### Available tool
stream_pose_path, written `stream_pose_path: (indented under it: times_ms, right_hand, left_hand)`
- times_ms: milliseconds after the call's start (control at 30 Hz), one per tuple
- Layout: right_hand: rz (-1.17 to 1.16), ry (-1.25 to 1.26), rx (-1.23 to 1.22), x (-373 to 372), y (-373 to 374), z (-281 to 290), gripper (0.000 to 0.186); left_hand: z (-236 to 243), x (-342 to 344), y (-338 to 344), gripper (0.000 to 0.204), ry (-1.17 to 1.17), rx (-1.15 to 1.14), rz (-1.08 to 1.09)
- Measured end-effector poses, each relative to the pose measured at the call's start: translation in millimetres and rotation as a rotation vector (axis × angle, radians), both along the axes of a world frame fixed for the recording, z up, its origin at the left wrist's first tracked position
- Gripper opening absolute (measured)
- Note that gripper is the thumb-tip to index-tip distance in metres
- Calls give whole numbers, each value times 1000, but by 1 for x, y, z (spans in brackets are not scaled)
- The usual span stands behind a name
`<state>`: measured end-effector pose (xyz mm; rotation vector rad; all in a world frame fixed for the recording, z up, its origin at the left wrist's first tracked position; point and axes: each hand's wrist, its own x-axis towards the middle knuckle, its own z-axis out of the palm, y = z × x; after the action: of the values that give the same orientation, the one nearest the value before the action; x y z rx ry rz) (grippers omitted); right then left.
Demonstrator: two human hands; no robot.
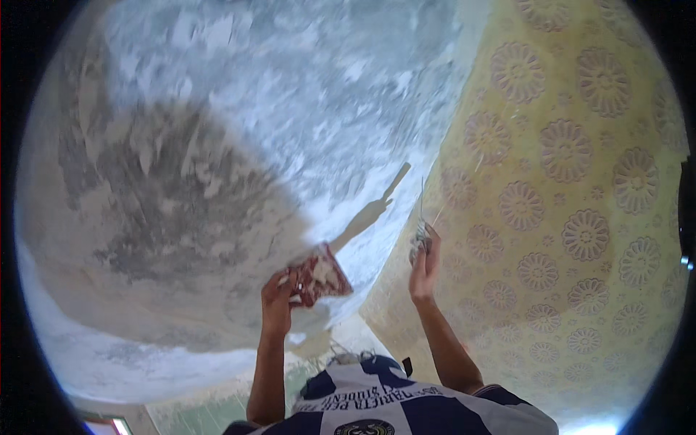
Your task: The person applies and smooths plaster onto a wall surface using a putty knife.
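Observation:
My left hand [279, 293] grips a flat red board [323, 279] smeared with white paste, raised at the lower middle of the view. My right hand [425, 264], to its right, is closed round a thin putty knife [421, 228], with smears of white on it and its narrow blade seen nearly edge-on, pointing up the view. Both are in front of a patchy grey and white plastered surface [304, 87], close to where it meets a yellow surface [551, 188] with pink flower patterns. A shadow of a hand and tool falls on the plaster.
The plaster fills the left and top, partly in shade. Along the lower edge are my blue and white striped shirt [406, 413], a worn pale green band of wall [196, 409] and a small opening [105, 424] at the lower left. A dark object sits at the right rim.

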<state>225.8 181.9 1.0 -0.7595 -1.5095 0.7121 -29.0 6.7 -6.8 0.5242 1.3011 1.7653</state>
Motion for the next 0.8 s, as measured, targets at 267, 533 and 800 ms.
stream_pose_path:
  times_ms: [267, 533, 800]
  right_hand:
    - [445, -52, -661, 87, -87, 21, 38]
    - [375, -317, -714, 84, -120, 39, 31]
    - [330, -544, -185, 60, -115, 37, 33]
  left_hand:
    - [3, 19, 20, 27, -44, 87, -65]
    - [-5, 43, 17, 27, -37, 63, -72]
    - [-3, 36, 3, 30, -55, -7, -182]
